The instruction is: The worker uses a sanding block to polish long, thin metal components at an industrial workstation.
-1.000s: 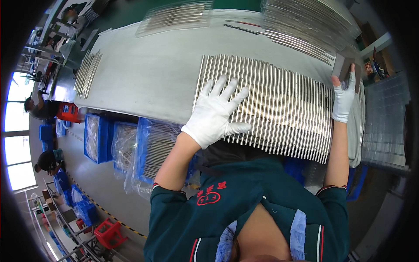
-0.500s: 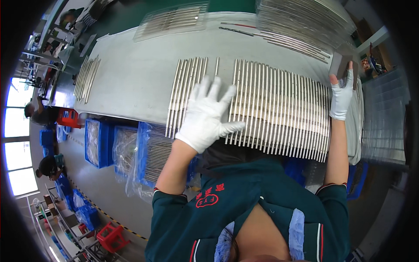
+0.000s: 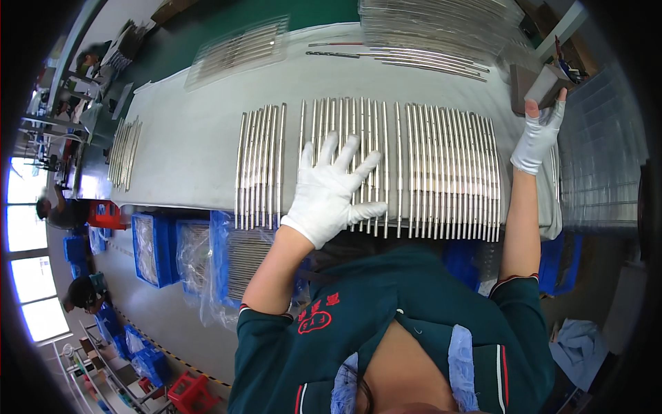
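Note:
My left hand (image 3: 332, 186), in a white glove, lies open with its fingers spread over the metal rods (image 3: 365, 138). The palm hides part of several rods. These slim silvery rods lie side by side in a row, their near ends over the table edge; gaps part the left group (image 3: 258, 165) and the right group (image 3: 455, 172) from the middle ones. At the table's right end, my right hand (image 3: 536, 141) has its bare thumb and a bare fingertip on either side of a light grey block (image 3: 548, 86). A brown block-like surface (image 3: 522, 83) shows beside it.
Clear plastic trays (image 3: 434, 24) are stacked at the back; another tray (image 3: 238, 52) holds rods. Loose rods (image 3: 431, 61) and a dark drill bit (image 3: 332, 54) lie behind the row. More rods (image 3: 124, 155) lie far left. Blue crates (image 3: 155, 248) stand below the table.
The rods have spread apart, with many in the middle and right shifted leftward under my open left hand. Beside my right hand, the block shows a different face. The view has shifted slightly.

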`<action>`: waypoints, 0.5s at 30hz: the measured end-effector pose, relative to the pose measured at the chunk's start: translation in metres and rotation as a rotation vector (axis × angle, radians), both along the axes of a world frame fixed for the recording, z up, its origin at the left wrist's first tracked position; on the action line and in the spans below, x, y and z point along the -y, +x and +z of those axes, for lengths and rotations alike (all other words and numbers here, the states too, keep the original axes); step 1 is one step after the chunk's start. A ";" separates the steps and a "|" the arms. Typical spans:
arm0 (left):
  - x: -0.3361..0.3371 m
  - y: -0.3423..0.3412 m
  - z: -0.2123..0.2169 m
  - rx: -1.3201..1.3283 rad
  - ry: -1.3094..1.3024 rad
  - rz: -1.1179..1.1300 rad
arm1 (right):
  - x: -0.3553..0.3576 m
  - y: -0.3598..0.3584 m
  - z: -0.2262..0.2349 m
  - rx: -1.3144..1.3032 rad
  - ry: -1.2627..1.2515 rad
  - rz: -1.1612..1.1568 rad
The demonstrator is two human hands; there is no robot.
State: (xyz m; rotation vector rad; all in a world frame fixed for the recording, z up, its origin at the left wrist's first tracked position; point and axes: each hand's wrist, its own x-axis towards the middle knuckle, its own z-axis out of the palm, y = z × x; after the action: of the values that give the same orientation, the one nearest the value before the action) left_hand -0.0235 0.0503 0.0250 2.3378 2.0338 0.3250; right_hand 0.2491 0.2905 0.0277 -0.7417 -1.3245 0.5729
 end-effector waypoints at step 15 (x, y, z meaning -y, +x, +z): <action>-0.041 0.103 -0.009 0.233 0.084 -0.335 | -0.002 0.003 -0.001 -0.034 -0.007 -0.011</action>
State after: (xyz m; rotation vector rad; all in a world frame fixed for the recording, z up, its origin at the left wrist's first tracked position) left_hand 0.0791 0.0918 0.0164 2.4939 1.5239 0.6419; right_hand 0.2526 0.2929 0.0266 -0.7416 -1.2865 0.5794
